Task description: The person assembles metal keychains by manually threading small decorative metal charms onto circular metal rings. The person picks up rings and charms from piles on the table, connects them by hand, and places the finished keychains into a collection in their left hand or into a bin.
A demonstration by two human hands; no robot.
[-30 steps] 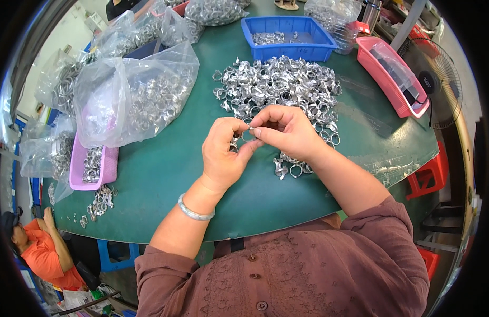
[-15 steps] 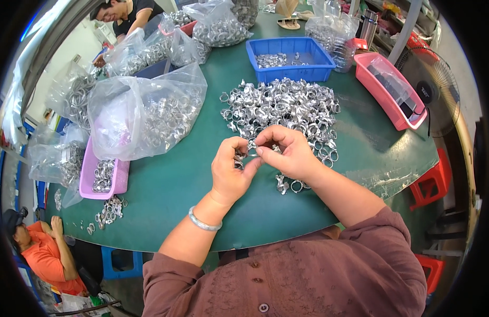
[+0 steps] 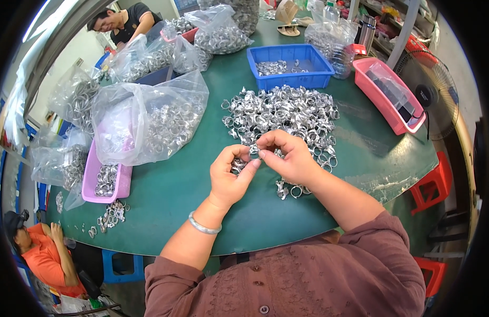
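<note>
A small silver-coloured metal ring is held up between both hands over the table. The thumb and fingertips of my left hand pinch it from one side. From the other side, the thumb and forefinger of my right hand close on it. More rings show in the gap between my left thumb and fingers; whether they lie in the palm or on the table is unclear. Just beyond my hands spreads a big pile of similar silver rings, some of them reaching under my right hand.
Behind the pile stands a blue tray with more rings. A pink basket is at the right, beside a fan. Ring-filled clear bags and a lilac basket occupy the left. Two people sit at the table's left side.
The ring between my fingertips has turned and now shows more clearly. My hands stay in nearly the same place, and the view has shifted slightly.
</note>
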